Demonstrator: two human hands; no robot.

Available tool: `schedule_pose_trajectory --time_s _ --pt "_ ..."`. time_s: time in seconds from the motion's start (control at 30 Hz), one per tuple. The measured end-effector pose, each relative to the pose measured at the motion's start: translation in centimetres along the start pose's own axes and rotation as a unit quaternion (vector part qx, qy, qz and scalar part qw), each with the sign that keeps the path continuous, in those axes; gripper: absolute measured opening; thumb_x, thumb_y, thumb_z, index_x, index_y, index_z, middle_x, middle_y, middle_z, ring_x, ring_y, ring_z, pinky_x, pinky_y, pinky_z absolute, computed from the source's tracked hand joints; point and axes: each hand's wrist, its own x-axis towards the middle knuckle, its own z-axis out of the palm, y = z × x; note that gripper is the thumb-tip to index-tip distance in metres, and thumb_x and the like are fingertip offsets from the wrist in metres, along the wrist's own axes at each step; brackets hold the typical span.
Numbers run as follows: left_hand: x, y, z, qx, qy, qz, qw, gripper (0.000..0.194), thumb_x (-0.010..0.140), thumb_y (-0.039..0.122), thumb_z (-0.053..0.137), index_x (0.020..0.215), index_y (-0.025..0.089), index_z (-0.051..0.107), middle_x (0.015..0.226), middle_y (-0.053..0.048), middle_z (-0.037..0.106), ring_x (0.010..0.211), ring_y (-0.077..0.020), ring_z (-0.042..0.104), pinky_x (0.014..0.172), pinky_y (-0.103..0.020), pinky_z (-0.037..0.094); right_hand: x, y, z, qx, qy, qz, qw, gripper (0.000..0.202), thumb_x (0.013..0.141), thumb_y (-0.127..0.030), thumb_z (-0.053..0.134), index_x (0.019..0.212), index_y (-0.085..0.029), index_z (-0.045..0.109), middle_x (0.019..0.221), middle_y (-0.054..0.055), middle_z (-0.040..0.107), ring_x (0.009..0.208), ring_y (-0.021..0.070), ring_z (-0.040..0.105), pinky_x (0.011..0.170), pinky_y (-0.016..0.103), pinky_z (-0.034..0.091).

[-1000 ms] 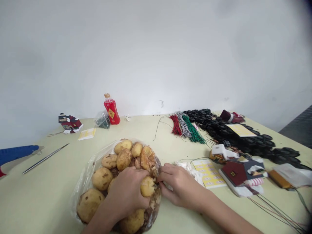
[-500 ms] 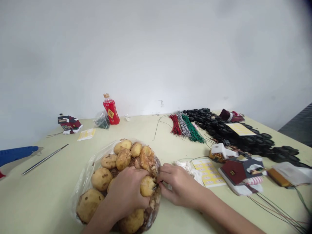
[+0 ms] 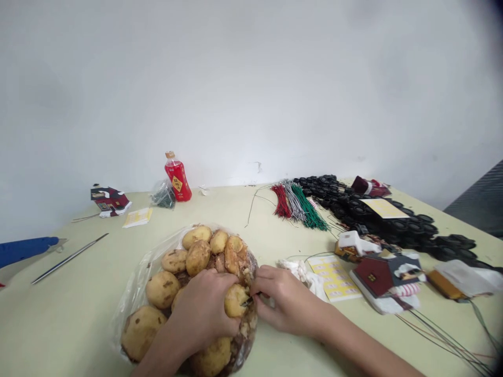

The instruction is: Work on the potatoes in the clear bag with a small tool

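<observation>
A clear plastic bag (image 3: 131,285) lies on the table, filled with several potatoes (image 3: 162,288) and brownish peelings or mash. Over it, my left hand (image 3: 204,303) is closed round one potato (image 3: 234,300) whose right end looks pale and cut into. From the right, my right hand (image 3: 281,298) pinches a small dark, thin tool (image 3: 247,302) against that cut end. Fingers hide most of the tool, so its kind is unclear. Beside my right hand lies a crumpled white tissue or cloth (image 3: 301,272).
To the right are model houses (image 3: 387,280), a yellow label sheet (image 3: 334,277), a heap of black round parts (image 3: 361,209) and red, white and green wires (image 3: 301,204). Left stand a red bottle (image 3: 177,179), a small house (image 3: 110,201), a metal rod (image 3: 70,259) and a blue glue gun (image 3: 27,250).
The tool tip in my right hand shows more clearly and lies against the potato's cut end at a different angle. Both hands stay in nearly the same place; the view has shifted slightly.
</observation>
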Motion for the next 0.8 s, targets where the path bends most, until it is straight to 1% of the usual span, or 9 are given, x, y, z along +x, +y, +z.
schedule_pose_trajectory --time_s 0.13,0.23,0.3,0.4,0.47,0.57,0.67,0.8 --pt "0.02 0.03 -0.05 -0.003 0.002 -0.005 1.000 0.034 0.070 0.039 0.076 0.103 0.030 0.075 0.111 -0.007 0.083 0.112 -0.0372 0.072 0.098 -0.050 0.056 -0.04 -0.01 -0.02 -0.025 0.022 0.016 0.999 0.014 0.087 -0.008 0.061 0.086 -0.020 0.068 0.082 0.006 0.072 0.075 0.0206 0.065 0.067 0.029 0.044" --pt "0.00 0.09 -0.13 -0.003 -0.001 -0.002 1.000 0.034 0.070 0.040 0.077 0.102 0.030 0.075 0.111 -0.007 0.083 0.111 -0.0373 0.072 0.098 -0.049 0.056 -0.07 -0.02 -0.04 -0.012 0.012 0.001 1.000 0.014 0.087 -0.008 0.061 0.086 -0.020 0.067 0.081 0.005 0.072 0.075 0.0197 0.065 0.067 0.029 0.045" --pt "-0.05 0.15 -0.20 -0.003 0.005 0.003 1.000 0.032 0.072 0.040 0.075 0.102 0.030 0.075 0.110 -0.006 0.083 0.111 -0.0365 0.073 0.097 -0.049 0.056 -0.05 -0.01 -0.04 -0.022 0.008 -0.005 1.000 0.013 0.087 -0.009 0.061 0.083 -0.020 0.065 0.081 0.006 0.071 0.075 0.0199 0.064 0.066 0.029 0.044" --pt "-0.06 0.20 -0.26 0.001 0.006 0.000 1.000 0.033 0.070 0.039 0.074 0.102 0.029 0.075 0.111 -0.006 0.083 0.111 -0.0360 0.073 0.097 -0.048 0.056 0.01 -0.03 -0.07 -0.047 0.020 0.014 0.999 0.013 0.088 -0.009 0.061 0.085 -0.020 0.066 0.081 0.006 0.071 0.075 0.0204 0.064 0.066 0.030 0.043" --pt "0.00 0.16 -0.25 0.002 -0.005 0.001 1.000 0.036 0.069 0.041 0.076 0.102 0.029 0.075 0.111 -0.007 0.084 0.111 -0.0370 0.073 0.098 -0.049 0.056 0.04 -0.15 -0.08 -0.035 0.010 0.011 0.999 0.012 0.089 -0.009 0.062 0.086 -0.021 0.066 0.082 0.005 0.071 0.076 0.0199 0.064 0.067 0.029 0.044" --pt "0.15 0.10 -0.21 0.001 -0.003 0.004 1.000 0.033 0.070 0.040 0.073 0.101 0.029 0.074 0.112 -0.007 0.084 0.112 -0.0376 0.073 0.098 -0.051 0.057 0.07 -0.44 -0.02 -0.040 -0.010 -0.001 0.999 0.011 0.088 -0.011 0.063 0.084 -0.021 0.065 0.083 0.005 0.073 0.077 0.0201 0.064 0.067 0.030 0.044" --pt "0.20 0.14 -0.21 0.002 -0.003 -0.002 1.000 0.034 0.069 0.037 0.073 0.102 0.029 0.074 0.113 -0.008 0.084 0.111 -0.0378 0.073 0.097 -0.051 0.057 0.08 -0.62 0.05 -0.076 0.001 0.015 0.997 0.013 0.088 -0.010 0.062 0.085 -0.022 0.065 0.084 0.006 0.073 0.077 0.0209 0.063 0.067 0.031 0.043" --pt "0.04 0.25 -0.30 0.000 -0.007 -0.003 1.000 0.035 0.069 0.040 0.075 0.102 0.028 0.075 0.112 -0.009 0.083 0.112 -0.0377 0.072 0.098 -0.050 0.056 0.06 -0.64 0.20 -0.079 0.002 -0.008 0.997 0.011 0.086 -0.010 0.065 0.083 -0.021 0.065 0.083 0.006 0.073 0.075 0.0198 0.062 0.065 0.031 0.041"
